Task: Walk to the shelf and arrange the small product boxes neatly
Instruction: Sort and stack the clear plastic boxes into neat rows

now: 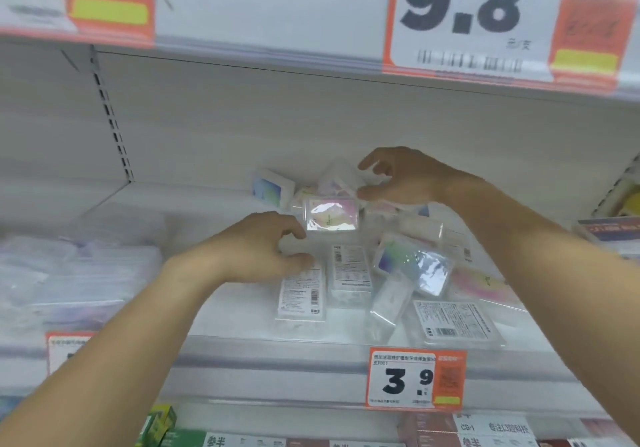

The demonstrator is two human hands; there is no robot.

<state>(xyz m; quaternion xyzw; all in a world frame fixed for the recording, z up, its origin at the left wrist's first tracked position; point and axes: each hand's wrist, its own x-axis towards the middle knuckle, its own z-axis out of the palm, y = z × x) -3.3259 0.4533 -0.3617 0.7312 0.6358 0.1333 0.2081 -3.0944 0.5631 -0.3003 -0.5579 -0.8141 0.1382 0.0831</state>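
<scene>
On the middle shelf (242,335), between both hands, sits a loose heap of small boxes (374,252), tilted every which way, some label-side up near the front edge. Topmost is a shiny box (331,216), tipped toward the camera, long axis roughly left-right. Left hand (263,247) has curled fingers, thumb and forefinger just at that box's lower-left corner; cannot tell if it actually pinches it. Right hand (401,176) reaches in from behind-right, fingers half spread, thumb near a clear box (337,178) at the back of the heap, grip unclear. Shiny box lies between the hands, closer to the left. Heap still unsorted; likely next is squaring boxes into a row.
</scene>
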